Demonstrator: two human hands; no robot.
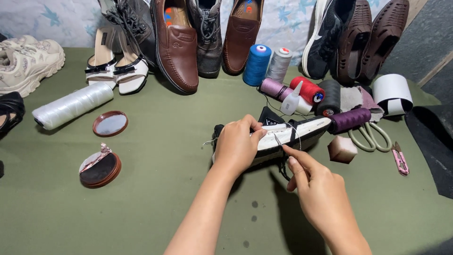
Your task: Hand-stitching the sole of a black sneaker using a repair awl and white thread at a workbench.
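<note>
A black shoe with a white sole (302, 132) lies on its side in the middle of the green cloth. My left hand (237, 144) grips it from the left, fingers curled over the sole edge. My right hand (317, 189) pinches a thin metal needle (278, 140) whose tip points at the sole, with a fine thread looping up from it. A black lace or strap hangs from the shoe under my right hand.
Thread spools in blue (257, 64), grey, red (307, 89) and purple (349, 119) lie behind the shoe, beside scissors (372, 137), a pink snipper (400, 159), a small block (342, 149) and white tape roll (392, 93). Shoes (177, 47) line the back. Left are a white thread cone (73, 105) and a round tin (100, 169) with its lid (110, 123).
</note>
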